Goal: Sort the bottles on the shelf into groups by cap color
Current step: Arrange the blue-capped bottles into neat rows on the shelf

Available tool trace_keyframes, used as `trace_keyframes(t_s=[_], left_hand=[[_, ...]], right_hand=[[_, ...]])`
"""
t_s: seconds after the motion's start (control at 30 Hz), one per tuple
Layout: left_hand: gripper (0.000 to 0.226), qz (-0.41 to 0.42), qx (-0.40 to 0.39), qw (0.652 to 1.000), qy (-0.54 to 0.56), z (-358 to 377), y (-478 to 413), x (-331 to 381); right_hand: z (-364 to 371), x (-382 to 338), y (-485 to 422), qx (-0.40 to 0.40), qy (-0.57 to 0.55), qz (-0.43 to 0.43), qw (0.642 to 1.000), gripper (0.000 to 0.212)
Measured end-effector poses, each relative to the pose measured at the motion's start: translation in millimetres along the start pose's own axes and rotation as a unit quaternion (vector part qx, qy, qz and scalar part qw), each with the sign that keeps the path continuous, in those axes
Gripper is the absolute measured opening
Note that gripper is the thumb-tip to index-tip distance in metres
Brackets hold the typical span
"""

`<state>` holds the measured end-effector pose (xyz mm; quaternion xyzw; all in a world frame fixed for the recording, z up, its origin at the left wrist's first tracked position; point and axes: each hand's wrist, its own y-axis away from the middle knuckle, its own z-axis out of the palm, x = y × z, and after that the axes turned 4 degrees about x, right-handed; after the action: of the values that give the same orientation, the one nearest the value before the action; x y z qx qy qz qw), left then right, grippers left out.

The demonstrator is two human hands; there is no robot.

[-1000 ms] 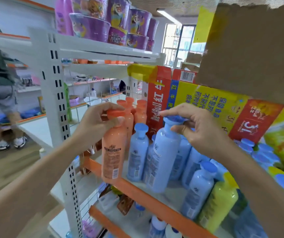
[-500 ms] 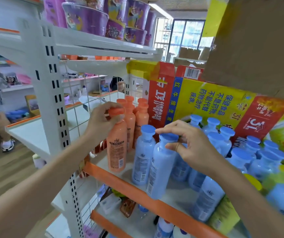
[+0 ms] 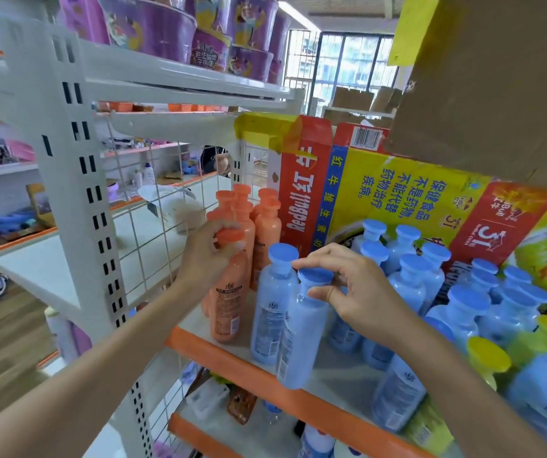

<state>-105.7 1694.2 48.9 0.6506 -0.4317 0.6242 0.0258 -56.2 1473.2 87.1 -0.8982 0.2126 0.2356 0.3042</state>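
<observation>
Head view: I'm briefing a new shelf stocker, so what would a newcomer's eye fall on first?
At centre, the left hand grips an orange-capped bottle by its top, and the right hand pinches the cap of a tilted blue-capped bottle. Behind them stands a red-and-yellow Red Bull carton, with purple noodle bowls on the upper shelf.

Reaching forward, gripping the orange bottle (image 3: 229,309) by its cap in the left hand (image 3: 206,256), pinching the blue bottle (image 3: 302,338) just under its cap with the right hand (image 3: 358,292), fingers curled.
</observation>
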Motion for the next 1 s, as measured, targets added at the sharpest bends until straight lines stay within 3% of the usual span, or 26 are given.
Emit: trace_keyframes(t_s=[0.23, 0.3, 0.4, 0.53, 0.7, 1.0], left_hand=[[0.020, -0.014, -0.025, 0.999, -0.037, 0, -7, -7], [0.020, 0.031, -0.036, 0.991, -0.126, -2, -12, -11], [0.026, 0.153, -0.049, 0.946, -0.281, -6, -13, -13], [0.032, 0.190, -0.087, 0.915, -0.344, -10, -9, -9], [0.041, 0.161, -0.113, 0.918, -0.345, -14, -5, -5], [0.041, 0.233, -0.122, 0.933, -0.245, 12, 23, 35]], right_hand=[[1, 2, -6, -0.005, 0.007, 0.012, 1.000, 0.038], [2, 2, -7, -0.004, 0.013, 0.013, 1.000, 0.038], [2, 1, -6, -0.003, 0.009, 0.013, 1.000, 0.037], [-1, -1, -4, 0.005, 0.003, 0.024, 1.000, 0.037], [-7, -6, 6, 0.023, 0.015, 0.046, 0.999, 0.037], [-34, -8, 59, 0.078, 0.025, 0.112, 0.990, 0.037]])
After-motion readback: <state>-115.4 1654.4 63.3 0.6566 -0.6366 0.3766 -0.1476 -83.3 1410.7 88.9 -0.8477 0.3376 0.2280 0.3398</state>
